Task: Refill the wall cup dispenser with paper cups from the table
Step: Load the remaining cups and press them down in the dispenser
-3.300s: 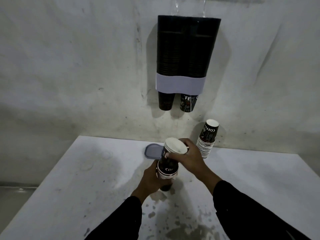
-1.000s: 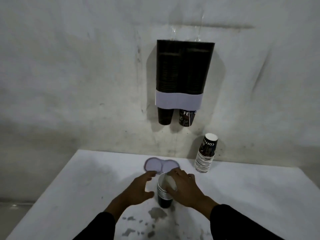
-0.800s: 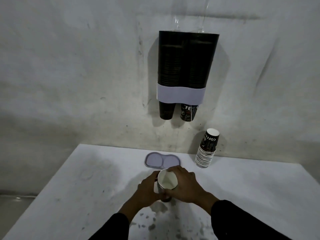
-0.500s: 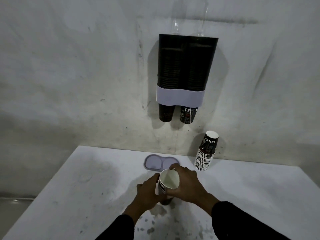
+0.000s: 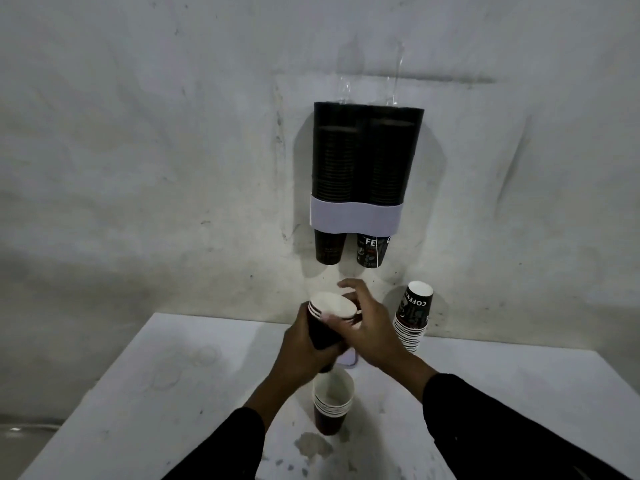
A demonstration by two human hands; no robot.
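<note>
A black twin-tube cup dispenser (image 5: 367, 161) with a white band hangs on the wall, a cup poking out under each tube. Above the table, my left hand (image 5: 304, 351) grips the body of a small stack of dark paper cups (image 5: 329, 317), tilted with its white mouths up. My right hand (image 5: 367, 323) is closed around the rim end of the same stack. Below my hands, an upright stack of cups (image 5: 331, 403) stands on the white table (image 5: 173, 410). A tall leaning stack of cups (image 5: 412, 320) stands against the wall at the right.
A pale figure-eight lid (image 5: 348, 360) lies flat behind my hands, mostly hidden. Dark stains (image 5: 311, 445) mark the table's front. The table's left edge drops away to the floor.
Both hands have lifted a few cups out of the stack on the table and raised them toward the dispenser. The rest of the stack stays standing on the table.
</note>
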